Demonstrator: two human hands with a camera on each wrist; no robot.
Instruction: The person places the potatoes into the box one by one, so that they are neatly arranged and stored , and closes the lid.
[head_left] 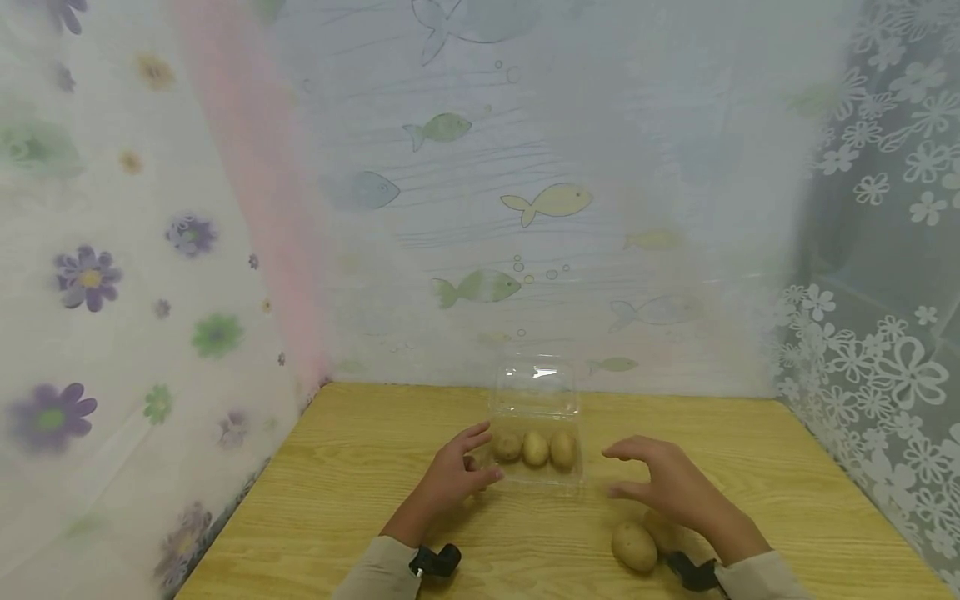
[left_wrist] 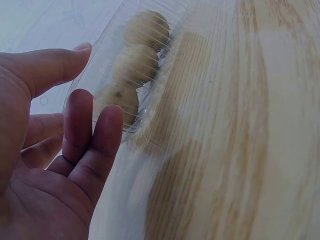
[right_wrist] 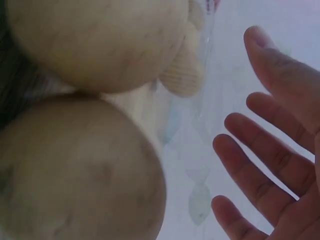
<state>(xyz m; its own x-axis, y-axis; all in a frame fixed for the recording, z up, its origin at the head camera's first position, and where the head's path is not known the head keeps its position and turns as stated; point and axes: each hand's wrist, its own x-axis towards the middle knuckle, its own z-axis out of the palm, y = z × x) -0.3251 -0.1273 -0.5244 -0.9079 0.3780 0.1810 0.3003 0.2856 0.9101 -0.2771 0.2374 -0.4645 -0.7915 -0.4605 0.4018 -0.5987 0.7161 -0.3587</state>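
Potatoes [head_left: 535,449] lined up left-to-right in clear box [head_left: 542,480], just right of left hand [head_left: 452,473], the nearer one, slack-fingered; two loose potatoes [head_left: 634,547] near right hand [head_left: 670,479], likewise relaxed, gripping nothing.

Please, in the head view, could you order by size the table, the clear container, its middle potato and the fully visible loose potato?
1. Table
2. Clear container
3. Loose potato and middle potato, unranked: the loose one looks larger, but lies nearer the camera.
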